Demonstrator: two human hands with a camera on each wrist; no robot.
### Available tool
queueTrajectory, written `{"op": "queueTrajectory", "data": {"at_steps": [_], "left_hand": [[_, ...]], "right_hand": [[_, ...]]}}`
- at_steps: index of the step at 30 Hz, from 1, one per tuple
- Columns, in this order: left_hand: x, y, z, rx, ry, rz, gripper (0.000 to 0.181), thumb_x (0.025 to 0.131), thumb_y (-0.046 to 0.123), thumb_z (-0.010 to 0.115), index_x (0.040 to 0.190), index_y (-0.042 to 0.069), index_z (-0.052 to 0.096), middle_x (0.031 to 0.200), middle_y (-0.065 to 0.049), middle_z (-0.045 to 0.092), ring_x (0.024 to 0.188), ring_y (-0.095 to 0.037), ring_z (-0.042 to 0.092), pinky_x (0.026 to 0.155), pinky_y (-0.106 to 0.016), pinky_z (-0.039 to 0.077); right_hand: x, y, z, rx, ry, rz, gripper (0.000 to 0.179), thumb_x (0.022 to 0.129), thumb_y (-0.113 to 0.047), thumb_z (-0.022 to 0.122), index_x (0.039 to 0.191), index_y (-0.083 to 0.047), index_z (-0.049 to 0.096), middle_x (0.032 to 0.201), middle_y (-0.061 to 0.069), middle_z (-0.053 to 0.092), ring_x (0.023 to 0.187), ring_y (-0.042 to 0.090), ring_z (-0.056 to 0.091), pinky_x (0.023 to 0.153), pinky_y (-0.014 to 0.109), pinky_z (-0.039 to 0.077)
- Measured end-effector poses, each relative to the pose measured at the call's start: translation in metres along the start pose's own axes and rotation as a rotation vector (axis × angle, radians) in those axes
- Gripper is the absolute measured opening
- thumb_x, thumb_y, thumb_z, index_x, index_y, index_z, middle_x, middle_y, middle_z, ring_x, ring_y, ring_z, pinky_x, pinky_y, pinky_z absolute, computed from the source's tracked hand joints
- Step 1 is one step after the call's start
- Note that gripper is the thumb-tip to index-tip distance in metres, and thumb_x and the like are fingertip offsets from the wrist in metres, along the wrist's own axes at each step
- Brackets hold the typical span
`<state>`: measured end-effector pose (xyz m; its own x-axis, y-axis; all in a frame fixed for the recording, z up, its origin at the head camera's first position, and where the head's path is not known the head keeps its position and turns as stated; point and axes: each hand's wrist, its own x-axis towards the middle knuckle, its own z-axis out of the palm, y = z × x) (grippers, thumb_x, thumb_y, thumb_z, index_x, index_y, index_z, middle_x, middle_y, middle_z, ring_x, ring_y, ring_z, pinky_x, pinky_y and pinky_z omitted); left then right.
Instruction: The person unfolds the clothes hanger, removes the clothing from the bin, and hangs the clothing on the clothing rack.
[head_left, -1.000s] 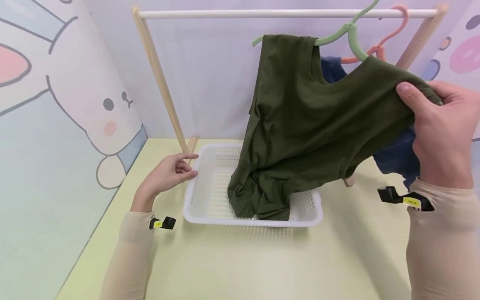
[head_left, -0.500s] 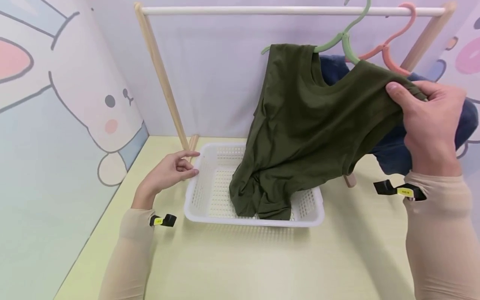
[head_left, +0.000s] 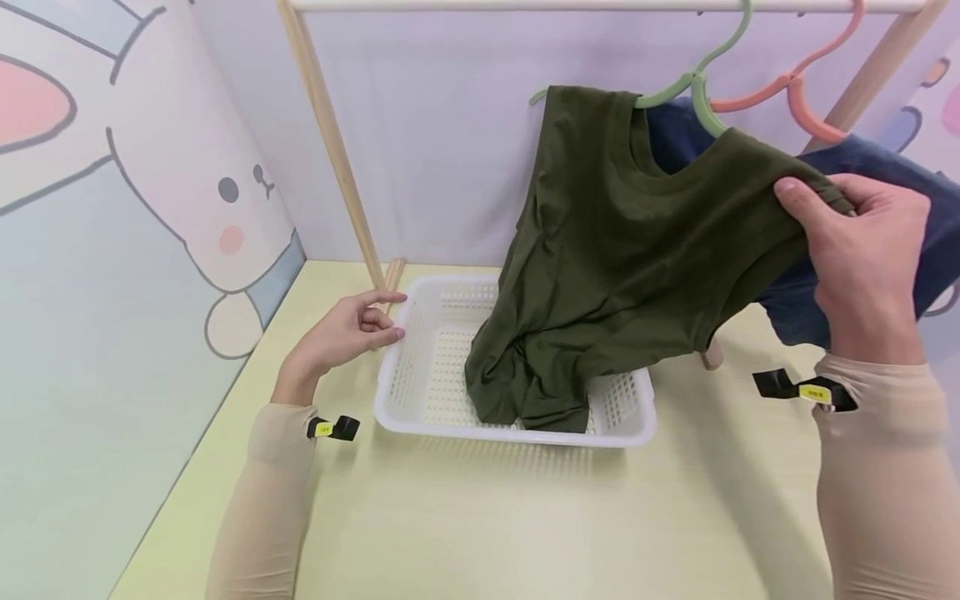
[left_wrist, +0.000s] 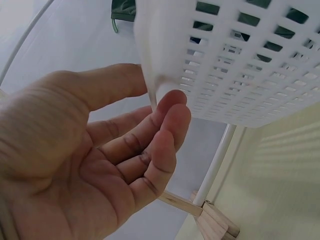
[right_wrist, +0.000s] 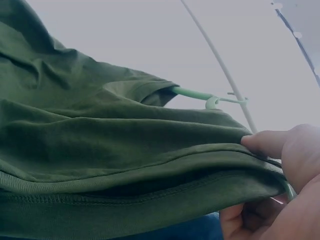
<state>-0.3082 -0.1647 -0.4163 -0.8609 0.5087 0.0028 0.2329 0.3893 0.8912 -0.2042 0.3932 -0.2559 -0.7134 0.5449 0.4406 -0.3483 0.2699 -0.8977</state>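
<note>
A dark green sleeveless top (head_left: 622,242) is on a light green hanger (head_left: 701,83), whose hook meets the rail in the right wrist view. My right hand (head_left: 870,258) pinches the top's right shoulder between thumb and fingers, holding it out to the right; the hanger's end (right_wrist: 290,192) shows faintly there. The lower part of the top droops bunched into a white plastic basket (head_left: 513,435) on the table. At the basket's left rim, my left hand (head_left: 345,337) holds the edge, thumb and fingertips on either side in the left wrist view.
Behind the green top, a dark blue garment (head_left: 930,217) hangs on a coral hanger (head_left: 791,82). The white rail (head_left: 525,5) spans wooden legs (head_left: 337,150) above the pale yellow table (head_left: 487,525). A wall with a cartoon rabbit (head_left: 187,183) bounds the left side.
My right hand has shifted left and slightly down with the green top's shoulder, and more of the blue garment shows. The left hand stays at the basket rim. The head view has tilted down slightly.
</note>
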Motion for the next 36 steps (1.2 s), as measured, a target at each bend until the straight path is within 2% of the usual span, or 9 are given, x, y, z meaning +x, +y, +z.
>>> {"op": "queueTrajectory", "data": {"at_steps": [3,7,13,19,26,28,32,36], "left_hand": [[0.000,0.000,0.000,0.005,-0.001,0.005,0.062,0.105,0.007,0.078,0.162,0.003,0.052,0.105,-0.014,0.080,0.096,-0.015,0.076,0.087,-0.023,0.059],[0.000,0.000,0.000,0.006,-0.006,0.004,0.061,0.106,0.008,0.078,0.161,0.004,0.053,0.105,-0.014,0.080,0.097,-0.015,0.076,0.088,-0.023,0.059],[0.001,-0.001,-0.001,0.007,-0.010,0.001,0.061,0.106,0.009,0.078,0.161,0.005,0.053,0.104,-0.013,0.080,0.096,-0.015,0.076,0.089,-0.023,0.059],[0.002,0.000,-0.001,0.007,-0.014,-0.001,0.061,0.106,0.010,0.078,0.161,0.005,0.053,0.105,-0.013,0.079,0.096,-0.015,0.075,0.088,-0.023,0.058],[0.000,0.001,-0.002,0.004,-0.016,-0.018,0.061,0.106,0.010,0.078,0.162,0.005,0.053,0.106,-0.015,0.079,0.095,-0.014,0.074,0.086,-0.025,0.058],[-0.001,0.001,-0.002,0.007,-0.014,-0.020,0.061,0.106,0.010,0.078,0.162,0.005,0.053,0.106,-0.015,0.079,0.095,-0.014,0.074,0.086,-0.027,0.059],[-0.001,0.002,-0.002,0.012,-0.012,-0.019,0.061,0.106,0.010,0.078,0.162,0.005,0.053,0.106,-0.016,0.079,0.094,-0.015,0.073,0.085,-0.028,0.058],[0.000,0.003,-0.001,0.015,-0.013,-0.017,0.061,0.107,0.011,0.078,0.162,0.005,0.053,0.108,-0.016,0.079,0.095,-0.016,0.074,0.085,-0.025,0.058]], "right_hand": [[-0.001,0.000,-0.003,-0.117,-0.003,-0.013,0.020,0.094,-0.014,0.092,0.109,-0.003,0.088,0.084,-0.005,0.077,0.071,0.007,0.071,0.065,0.014,0.056],[-0.003,-0.002,-0.006,-0.195,0.013,-0.051,0.028,0.096,-0.015,0.090,0.121,-0.006,0.086,0.099,-0.006,0.078,0.085,0.007,0.072,0.078,0.014,0.057],[-0.008,-0.012,-0.005,-0.162,0.050,-0.035,0.038,0.093,-0.011,0.092,0.129,-0.010,0.083,0.108,-0.006,0.080,0.093,0.006,0.072,0.086,0.015,0.055],[-0.017,-0.030,0.005,-0.144,0.112,-0.062,0.039,0.098,-0.009,0.086,0.136,-0.014,0.079,0.123,-0.005,0.080,0.109,0.006,0.069,0.108,0.020,0.051],[-0.020,-0.044,0.020,-0.023,0.130,-0.188,0.038,0.096,-0.001,0.084,0.133,-0.008,0.078,0.127,0.005,0.080,0.114,0.014,0.072,0.105,0.023,0.052],[-0.021,-0.047,0.024,-0.011,0.113,-0.224,0.038,0.096,0.000,0.084,0.132,-0.007,0.078,0.127,0.006,0.080,0.115,0.015,0.072,0.106,0.024,0.052],[-0.027,-0.055,0.035,-0.057,0.073,-0.277,0.036,0.099,-0.003,0.082,0.134,-0.006,0.077,0.128,0.007,0.080,0.117,0.017,0.073,0.106,0.024,0.053],[-0.033,-0.056,0.046,0.066,0.006,-0.321,0.033,0.094,0.000,0.086,0.127,0.001,0.080,0.122,0.014,0.082,0.110,0.021,0.076,0.099,0.024,0.056]]}}
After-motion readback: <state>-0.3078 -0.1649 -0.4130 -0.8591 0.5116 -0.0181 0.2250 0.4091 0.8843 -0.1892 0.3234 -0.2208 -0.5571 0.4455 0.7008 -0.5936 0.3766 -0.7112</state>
